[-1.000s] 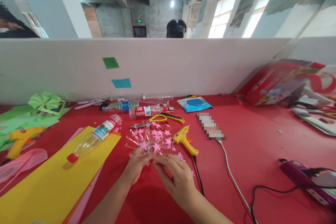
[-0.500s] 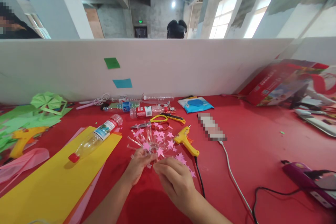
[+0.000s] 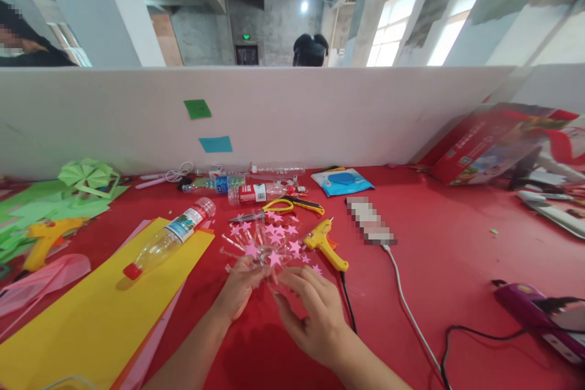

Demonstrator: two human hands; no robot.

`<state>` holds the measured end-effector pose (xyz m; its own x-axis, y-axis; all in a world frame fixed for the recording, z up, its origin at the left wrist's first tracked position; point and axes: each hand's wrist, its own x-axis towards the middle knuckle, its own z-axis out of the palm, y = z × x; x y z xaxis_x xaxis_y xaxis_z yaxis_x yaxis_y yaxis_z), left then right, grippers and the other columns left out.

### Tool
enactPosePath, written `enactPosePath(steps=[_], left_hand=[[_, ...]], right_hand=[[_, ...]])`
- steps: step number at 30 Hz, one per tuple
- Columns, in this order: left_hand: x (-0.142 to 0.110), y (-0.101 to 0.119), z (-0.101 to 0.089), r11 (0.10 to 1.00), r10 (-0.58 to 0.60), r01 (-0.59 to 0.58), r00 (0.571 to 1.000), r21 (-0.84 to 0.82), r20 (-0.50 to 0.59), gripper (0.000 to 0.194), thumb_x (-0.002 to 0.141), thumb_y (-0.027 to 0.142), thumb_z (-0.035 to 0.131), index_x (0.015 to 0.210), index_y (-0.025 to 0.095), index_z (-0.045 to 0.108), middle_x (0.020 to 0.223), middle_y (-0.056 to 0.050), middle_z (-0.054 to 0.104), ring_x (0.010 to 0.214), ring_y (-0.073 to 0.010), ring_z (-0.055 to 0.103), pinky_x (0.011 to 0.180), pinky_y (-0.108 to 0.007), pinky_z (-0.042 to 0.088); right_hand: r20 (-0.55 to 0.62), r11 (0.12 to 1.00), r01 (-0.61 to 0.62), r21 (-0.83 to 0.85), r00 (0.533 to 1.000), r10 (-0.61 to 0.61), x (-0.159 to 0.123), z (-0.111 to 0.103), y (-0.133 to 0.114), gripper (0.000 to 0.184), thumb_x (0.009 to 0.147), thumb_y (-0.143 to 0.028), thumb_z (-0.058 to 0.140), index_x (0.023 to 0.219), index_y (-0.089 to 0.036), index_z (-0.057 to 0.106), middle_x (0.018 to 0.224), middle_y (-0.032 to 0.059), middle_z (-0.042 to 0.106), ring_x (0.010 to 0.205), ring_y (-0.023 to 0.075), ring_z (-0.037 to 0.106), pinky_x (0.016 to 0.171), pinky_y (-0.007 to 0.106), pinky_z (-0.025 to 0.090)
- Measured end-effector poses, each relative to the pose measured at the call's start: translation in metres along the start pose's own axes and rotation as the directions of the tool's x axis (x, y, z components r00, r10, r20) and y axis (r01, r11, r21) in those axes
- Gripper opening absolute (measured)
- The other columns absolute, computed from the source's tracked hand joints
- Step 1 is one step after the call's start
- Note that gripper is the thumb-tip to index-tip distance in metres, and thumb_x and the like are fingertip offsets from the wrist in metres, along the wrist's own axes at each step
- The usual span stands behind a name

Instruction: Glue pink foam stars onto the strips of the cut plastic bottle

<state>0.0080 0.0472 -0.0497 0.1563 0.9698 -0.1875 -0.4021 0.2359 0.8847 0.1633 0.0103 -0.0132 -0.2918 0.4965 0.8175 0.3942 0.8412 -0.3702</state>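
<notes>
My left hand (image 3: 239, 287) is closed on the rim of a cut clear plastic bottle piece (image 3: 262, 254), whose narrow strips splay outward like a flower. Pink paper stars (image 3: 275, 258) lie over and around it; which ones are stuck to the strips I cannot tell. Close to the piece's near right side is my right hand (image 3: 313, 311), its thumb and fingers apart and no object visible between them. A yellow hot glue gun (image 3: 322, 245) rests just right of the stars. Behind the piece lie scissors with yellow handles (image 3: 277, 206) and a yellow-and-black cutter (image 3: 308, 204).
A plastic bottle (image 3: 171, 236) lies on yellow paper (image 3: 100, 304) at left, near another glue gun (image 3: 48, 237) and green paper (image 3: 36, 207). More bottles (image 3: 253, 194) and a wipes pack (image 3: 342, 182) line the white partition (image 3: 292, 116). A cable (image 3: 408, 304) and purple power strip (image 3: 530, 311) are at right.
My right hand's thumb and fingers have parted from a closed pinch beside the bottle piece. My left hand keeps its hold. The whole view has shifted slightly.
</notes>
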Motion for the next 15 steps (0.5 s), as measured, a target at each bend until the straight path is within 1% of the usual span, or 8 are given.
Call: enactPosePath(steps=[2,5,7,9,12,15], left_hand=[[0.0012,-0.0019,-0.0020,1.000,0.001,-0.001,1.000,-0.010,0.000,0.020,0.061,0.025,0.079,0.073,0.016,0.066,0.061,0.002,0.063,0.061,-0.0107,0.056,0.065,-0.024,0.043],[0.0029,-0.0050,-0.0053,1.000,0.009,-0.008,1.000,-0.017,0.020,0.017,0.064,0.023,0.077,0.074,0.016,0.066,0.066,0.001,0.065,0.065,-0.0115,0.058,0.067,-0.024,0.043],[0.0036,-0.0064,-0.0069,1.000,0.011,-0.010,1.000,-0.026,0.025,0.018,0.065,0.022,0.076,0.079,0.016,0.066,0.069,0.001,0.066,0.065,-0.0115,0.058,0.066,-0.024,0.043],[0.0040,-0.0068,-0.0074,1.000,0.018,-0.018,1.000,-0.026,0.026,0.018,0.066,0.022,0.076,0.080,0.016,0.065,0.070,0.000,0.067,0.064,-0.0106,0.058,0.064,-0.023,0.043],[0.0036,-0.0054,-0.0055,1.000,0.024,-0.024,0.999,-0.014,0.027,0.021,0.064,0.022,0.077,0.081,0.015,0.066,0.068,0.001,0.066,0.061,-0.0095,0.056,0.062,-0.022,0.042],[0.0026,-0.0044,-0.0023,1.000,0.010,-0.010,0.999,0.000,0.037,0.028,0.060,0.024,0.081,0.083,0.015,0.067,0.068,0.000,0.067,0.061,-0.0102,0.057,0.062,-0.022,0.042]], right_hand=[[0.025,1.000,-0.002,-0.002,1.000,0.002,0.0014,-0.0016,0.0008,0.022,0.081,-0.007,0.053,0.101,-0.016,0.055,0.082,0.0078,0.064,0.072,0.0183,0.058,0.059,0.029,0.049],[0.114,0.998,0.003,-0.058,0.993,0.004,0.0043,-0.0005,0.0025,0.016,0.080,-0.010,0.053,0.094,-0.015,0.058,0.082,0.0076,0.063,0.070,0.0189,0.054,0.059,0.031,0.047],[0.169,0.993,0.036,-0.116,0.985,-0.016,0.0054,0.0020,0.0034,0.014,0.082,-0.011,0.051,0.092,-0.015,0.060,0.082,0.0074,0.064,0.070,0.0191,0.051,0.059,0.032,0.045],[0.195,0.985,0.075,-0.155,0.980,-0.044,0.0054,0.0042,0.0037,0.014,0.086,-0.011,0.049,0.089,-0.016,0.062,0.079,0.0062,0.063,0.067,0.0179,0.049,0.057,0.030,0.043],[0.168,0.973,0.121,-0.195,0.982,-0.088,0.0043,0.0047,0.0043,0.024,0.092,-0.011,0.043,0.082,-0.015,0.063,0.070,0.0049,0.061,0.060,0.0160,0.045,0.053,0.028,0.039],[0.129,0.959,0.166,-0.231,0.982,-0.139,0.0035,0.0031,0.0069,0.028,0.092,-0.009,0.041,0.076,-0.014,0.063,0.063,0.0046,0.059,0.055,0.0157,0.042,0.048,0.029,0.035]])
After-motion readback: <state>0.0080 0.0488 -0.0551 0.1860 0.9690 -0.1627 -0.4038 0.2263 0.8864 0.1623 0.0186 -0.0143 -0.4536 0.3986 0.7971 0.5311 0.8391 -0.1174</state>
